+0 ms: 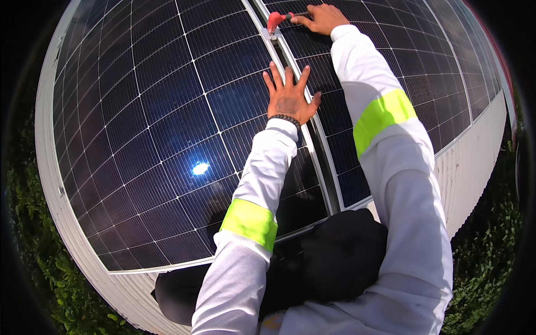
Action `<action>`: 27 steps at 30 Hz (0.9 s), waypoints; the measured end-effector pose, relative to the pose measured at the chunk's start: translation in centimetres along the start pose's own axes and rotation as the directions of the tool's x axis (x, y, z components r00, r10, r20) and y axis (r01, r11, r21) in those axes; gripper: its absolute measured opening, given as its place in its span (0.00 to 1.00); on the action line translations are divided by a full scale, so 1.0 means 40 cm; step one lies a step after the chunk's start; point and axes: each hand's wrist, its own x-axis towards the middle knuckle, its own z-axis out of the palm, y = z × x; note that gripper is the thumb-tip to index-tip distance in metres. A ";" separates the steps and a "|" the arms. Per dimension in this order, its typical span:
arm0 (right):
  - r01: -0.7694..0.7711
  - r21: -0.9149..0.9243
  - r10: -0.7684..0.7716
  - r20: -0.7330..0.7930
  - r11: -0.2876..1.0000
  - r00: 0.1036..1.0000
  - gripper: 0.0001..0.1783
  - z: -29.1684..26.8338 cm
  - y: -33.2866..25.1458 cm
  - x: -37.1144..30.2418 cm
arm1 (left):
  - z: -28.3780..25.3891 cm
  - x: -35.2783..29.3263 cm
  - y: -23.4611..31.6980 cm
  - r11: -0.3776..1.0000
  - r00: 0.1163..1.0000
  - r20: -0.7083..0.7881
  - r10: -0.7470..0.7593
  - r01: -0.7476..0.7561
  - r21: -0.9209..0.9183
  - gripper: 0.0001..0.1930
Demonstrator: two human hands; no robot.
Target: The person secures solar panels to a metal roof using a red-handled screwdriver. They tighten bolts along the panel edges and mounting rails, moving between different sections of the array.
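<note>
My left hand (290,99) lies flat with its fingers spread. It rests over the frame edges between the left solar panel (162,106) and the right solar panel (402,61), and a dark beaded bracelet circles its wrist. Farther up, my right hand (324,20) has its fingers closed on the dark handle of a wrench-like tool with a red head (274,21). The tool's exact kind is unclear. Its red end stands over a small metal clamp (272,37) in the gap between the two panel frames.
A pale corrugated metal roof (466,167) runs beneath the panels and along their edges. Green plants (491,262) grow beyond the roof on both sides. My dark-clad knee (346,245) is bent by the panels' near edge. Sunlight glints off the left panel.
</note>
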 end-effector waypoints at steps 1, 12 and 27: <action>-0.009 -0.051 0.008 -0.017 0.999 1.000 0.34 0.015 -0.004 -0.003 | -0.001 0.000 0.000 1.000 1.000 -0.009 0.006 -0.006 -0.009 0.39; -0.295 -0.018 0.292 -0.100 0.955 0.951 0.47 0.075 -0.083 -0.134 | -0.012 -0.002 -0.002 0.999 0.998 0.048 0.034 -0.036 0.038 0.39; -0.518 0.248 0.518 0.072 0.819 0.853 0.36 0.039 -0.225 -0.244 | -0.009 0.006 0.006 0.994 0.999 0.038 0.025 -0.029 0.101 0.45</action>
